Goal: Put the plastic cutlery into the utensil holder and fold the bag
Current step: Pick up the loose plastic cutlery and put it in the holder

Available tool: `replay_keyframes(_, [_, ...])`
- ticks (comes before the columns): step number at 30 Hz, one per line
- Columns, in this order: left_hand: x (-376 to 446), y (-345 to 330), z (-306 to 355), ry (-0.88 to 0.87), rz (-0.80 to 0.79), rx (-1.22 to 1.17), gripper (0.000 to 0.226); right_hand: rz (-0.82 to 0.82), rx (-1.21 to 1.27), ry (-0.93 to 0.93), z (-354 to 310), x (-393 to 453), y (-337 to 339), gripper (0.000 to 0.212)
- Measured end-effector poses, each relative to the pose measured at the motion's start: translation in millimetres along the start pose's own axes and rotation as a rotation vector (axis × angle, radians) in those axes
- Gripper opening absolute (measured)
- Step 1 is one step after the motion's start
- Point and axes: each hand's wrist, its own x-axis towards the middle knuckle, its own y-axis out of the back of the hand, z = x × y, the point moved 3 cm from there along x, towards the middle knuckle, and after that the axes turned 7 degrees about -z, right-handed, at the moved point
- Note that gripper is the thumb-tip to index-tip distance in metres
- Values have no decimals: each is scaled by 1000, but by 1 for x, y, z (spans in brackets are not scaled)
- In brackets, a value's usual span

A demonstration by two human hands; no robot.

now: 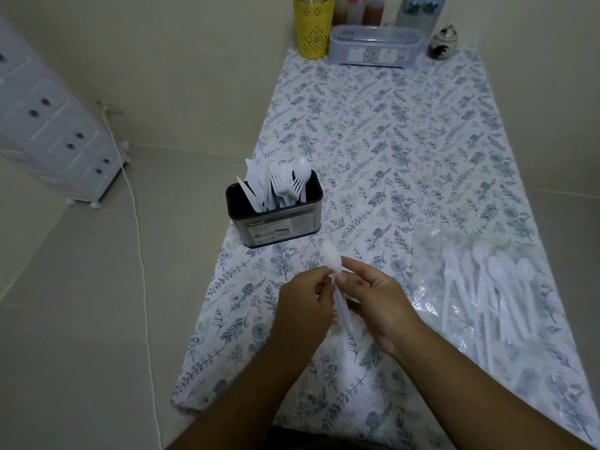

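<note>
A white plastic spoon [334, 263] is pinched at its neck between my left hand [303, 306] and my right hand [378, 303], bowl pointing away, above the floral tablecloth. The black utensil holder [276, 225] stands at the table's left edge just beyond my hands, with several white knives, forks and a spoon upright in it. To the right lies a clear plastic bag [431, 287] flat on the cloth, with several white forks and spoons [493, 287] in or on it.
At the table's far end stand a yellow perforated cup [313, 27], a clear lidded box [373, 45], sauce bottles [360, 9], a water bottle [418, 14] and a small jar [443, 43]. A white drawer unit [48, 125] and a cable [139, 238] are on the floor at left.
</note>
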Motion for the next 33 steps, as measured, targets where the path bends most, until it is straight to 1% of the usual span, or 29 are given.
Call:
replay_keyframes(3, [6, 4, 4, 68, -7, -118, 15, -28, 16, 0, -4, 6, -3, 31])
replay_keyframes(5, [13, 9, 10, 68, -3, -196, 12, -16, -29, 35, -12, 13, -5, 32])
replay_keyframes(7, [25, 19, 19, 10, 23, -170, 13, 14, -92, 96, -28, 22, -9, 30])
replay_keyframes(10, [55, 38, 42, -119, 59, -107, 11, 20, -175, 240, -65, 37, -25, 26])
replay_keyframes(13, [95, 62, 67, -259, 156, -15, 11, -2, -263, 408, -110, 57, -44, 28])
replay_keyframes(15, [119, 75, 77, -307, 192, 19, 14, 4, -325, 510, -134, 70, -54, 27])
replay_keyframes(17, [136, 84, 82, -326, 196, -3, 17, 31, -378, 574, -148, 83, -59, 25])
replay_keyframes(20, [150, 89, 75, -275, 209, 5, 22, 67, -433, 563, -148, 103, -61, 22])
replay_keyframes(23, [155, 84, 58, -154, 168, 126, 19, 86, -541, 492, -132, 115, -60, 21])
replay_keyframes(25, [156, 79, 49, -57, 122, 212, 22, 108, -654, 457, -122, 116, -60, 27])
replay_keyframes(27, [153, 77, 50, -16, 134, 242, 19, 143, -751, 448, -118, 113, -56, 32])
replay_keyframes(28, [150, 76, 53, -31, 156, 247, 16, 154, -779, 447, -117, 111, -52, 32])
replay_keyframes(31, [129, 65, 65, -150, 213, 219, 21, 158, -778, 445, -115, 91, -30, 27])
replay_keyframes(33, [103, 38, 66, -240, 152, 186, 18, 154, -818, 424, -107, 70, -3, 22])
